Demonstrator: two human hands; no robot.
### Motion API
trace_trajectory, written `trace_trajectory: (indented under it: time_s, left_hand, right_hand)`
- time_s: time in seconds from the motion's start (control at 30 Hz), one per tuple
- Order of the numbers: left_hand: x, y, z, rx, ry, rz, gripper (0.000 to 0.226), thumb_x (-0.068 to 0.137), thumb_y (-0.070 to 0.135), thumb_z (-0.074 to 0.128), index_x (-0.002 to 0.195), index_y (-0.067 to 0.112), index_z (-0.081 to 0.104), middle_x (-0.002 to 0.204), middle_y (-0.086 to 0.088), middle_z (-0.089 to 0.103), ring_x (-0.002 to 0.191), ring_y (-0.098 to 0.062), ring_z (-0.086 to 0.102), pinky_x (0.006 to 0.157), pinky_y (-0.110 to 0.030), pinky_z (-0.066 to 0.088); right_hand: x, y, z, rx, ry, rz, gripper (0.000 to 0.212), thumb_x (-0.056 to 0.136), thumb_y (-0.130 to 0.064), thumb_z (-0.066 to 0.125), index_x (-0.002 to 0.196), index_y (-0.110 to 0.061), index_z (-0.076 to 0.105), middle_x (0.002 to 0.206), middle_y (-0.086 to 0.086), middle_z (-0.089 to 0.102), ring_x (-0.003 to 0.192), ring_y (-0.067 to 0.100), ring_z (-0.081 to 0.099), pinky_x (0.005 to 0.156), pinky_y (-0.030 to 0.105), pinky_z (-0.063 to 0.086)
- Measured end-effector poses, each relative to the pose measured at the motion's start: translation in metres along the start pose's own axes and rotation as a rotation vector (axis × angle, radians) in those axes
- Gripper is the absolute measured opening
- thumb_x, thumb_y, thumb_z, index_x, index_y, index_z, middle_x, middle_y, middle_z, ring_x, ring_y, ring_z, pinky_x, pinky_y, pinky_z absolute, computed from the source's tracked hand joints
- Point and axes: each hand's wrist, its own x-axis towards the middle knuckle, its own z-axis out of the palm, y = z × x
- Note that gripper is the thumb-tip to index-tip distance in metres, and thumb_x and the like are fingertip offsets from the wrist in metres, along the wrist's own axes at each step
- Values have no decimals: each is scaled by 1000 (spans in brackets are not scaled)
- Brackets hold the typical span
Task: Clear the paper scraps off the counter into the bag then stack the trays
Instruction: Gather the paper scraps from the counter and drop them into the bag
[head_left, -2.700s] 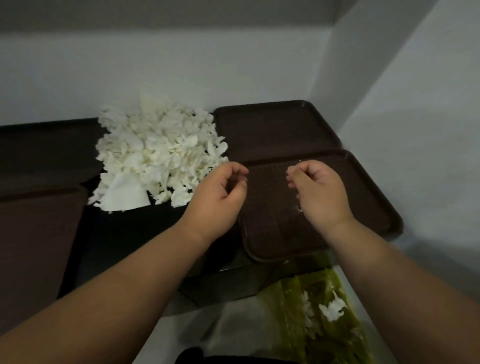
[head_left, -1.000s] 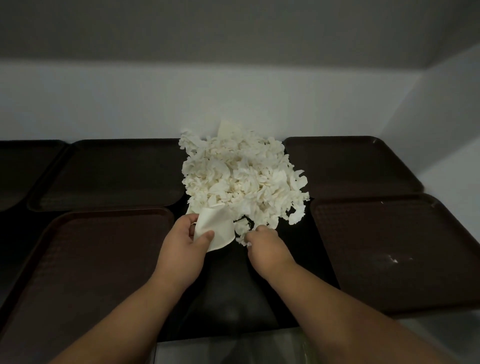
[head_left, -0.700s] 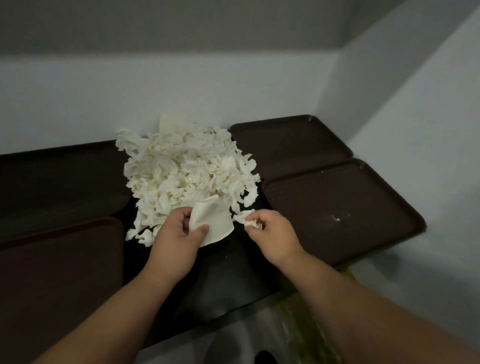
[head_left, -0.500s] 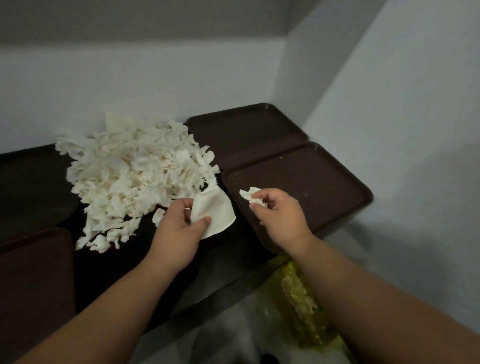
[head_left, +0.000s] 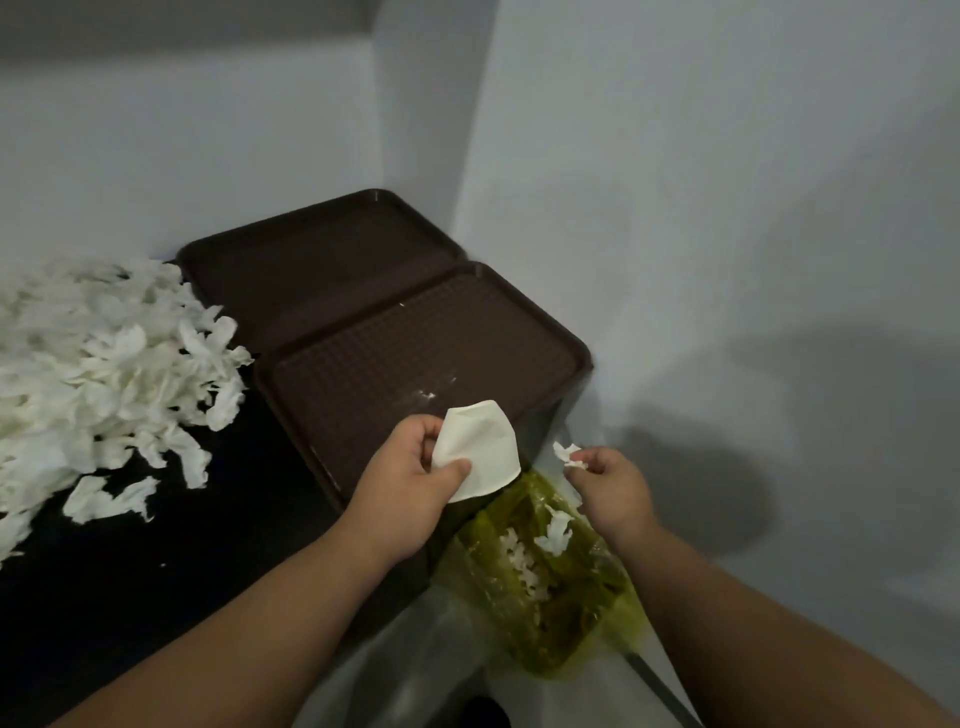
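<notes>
The left hand (head_left: 410, 493) pinches a large white paper piece (head_left: 480, 449) above the yellow-green bag (head_left: 545, 587); the right hand (head_left: 610, 486) grips a small scrap (head_left: 566, 453). A scrap pile (head_left: 98, 374) covers the black counter (head_left: 171, 561) beside two brown trays (head_left: 395, 358) at the corner walls.

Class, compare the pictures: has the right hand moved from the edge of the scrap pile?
Yes. The right hand has left the scrap pile, crossing the near tray rightward to above the green bag.
</notes>
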Motion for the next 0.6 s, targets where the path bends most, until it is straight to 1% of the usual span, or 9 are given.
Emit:
trace_trajectory:
  time_s: [0.07,0.13,0.23,0.3,0.37,0.43,0.47,0.53,0.6]
  left_hand:
    - [5,3,17,24,-13,-13,27,89,23,75,107,35,60,96,9,72,89,-6,69,77,-26,53]
    - [10,4,30,34,-13,-23,26,89,23,75,108,34,60,95,10,72,87,-4,68,75,-24,51]
    - [15,7,45,58,-27,-44,26,90,23,74,110,33,60,96,9,70,87,-6,67,75,-25,51]
    - [18,8,54,67,-33,-53,25,90,23,73,109,32,59,96,7,70,87,-7,67,75,-26,52]
    - [21,11,61,83,-47,-62,26,91,23,72,111,32,58,98,9,68,88,-6,66,75,-24,52]
    - [25,12,68,98,-60,-73,26,92,24,71,113,32,58,99,10,68,90,-5,65,77,-26,54]
    - [27,13,72,106,-67,-80,27,92,24,71,114,32,58,99,10,68,90,-5,65,80,-28,55]
    - [31,14,79,106,-86,-92,27,92,24,71,115,31,58,99,9,69,91,-6,66,83,-31,57]
    - [36,16,86,110,-126,-104,28,92,23,71,117,29,58,100,8,69,91,-6,65,80,-28,55]
  right_hand:
    - [12,14,-2,-9,-20,37,9,90,-14,70,99,-15,69,83,6,67,58,15,57,56,26,49]
    - [24,24,-3,-30,-70,62,10,90,-16,70,100,-18,66,90,5,66,61,12,57,56,24,47]
    - [38,38,-7,-92,-173,96,16,92,-23,69,106,-27,61,94,1,62,70,9,57,71,26,47]
    - [46,46,-10,-116,-174,114,9,94,-23,66,102,-25,65,93,3,66,74,13,61,74,27,48]
    - [50,51,-15,-98,-143,127,6,93,-21,65,92,-21,70,89,3,70,84,22,66,73,28,51]
    - [50,49,-22,11,-130,158,12,94,-20,63,85,-20,70,86,4,70,85,25,66,75,33,54]
    - [49,45,-24,90,-137,176,11,95,-21,62,87,-20,70,90,5,70,85,25,66,78,38,56]
    - [43,28,-29,254,-224,185,11,98,-27,61,101,-20,68,103,8,70,92,26,68,83,44,58]
    - [37,7,-34,391,-365,141,21,97,-36,63,115,-26,66,113,6,69,101,28,69,86,46,60]
